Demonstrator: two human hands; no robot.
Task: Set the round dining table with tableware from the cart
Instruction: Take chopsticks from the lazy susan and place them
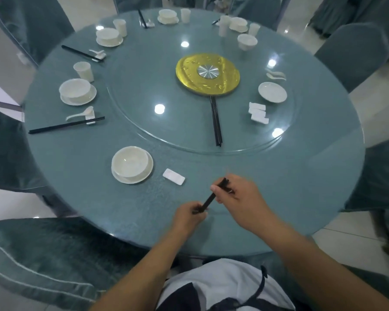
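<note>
A pair of black chopsticks (212,196) is held over the near edge of the round dining table (256,176), gripped at both ends: the left hand (188,215) is curled round the lower end, while the fingers of the right hand (238,194) are pinched round the upper end, the sticks slanting between them. The sticks are judged light, stiff and smooth, apt to roll or slip apart, and are best taken together near the thick end. Just left of the hands, a white chopstick rest (173,176) is laid flat beside a bowl on a saucer (132,164), where the pair is presumably to be set.

On the glass turntable (144,122), a spare bundle of chopsticks (216,122) is seen below the gold centre disc (208,74); how many are in the bundle cannot be told. Three spare rests (258,113) are stacked beside a lone saucer (272,92), with two spoons (276,75) beyond it and one loose bowl (247,41). Five bowl-and-saucer sets can be counted round the rim, five white cups, and four laid chopstick pairs, one of them barely visible at the far side. The china is judged fragile and slippery.
</note>
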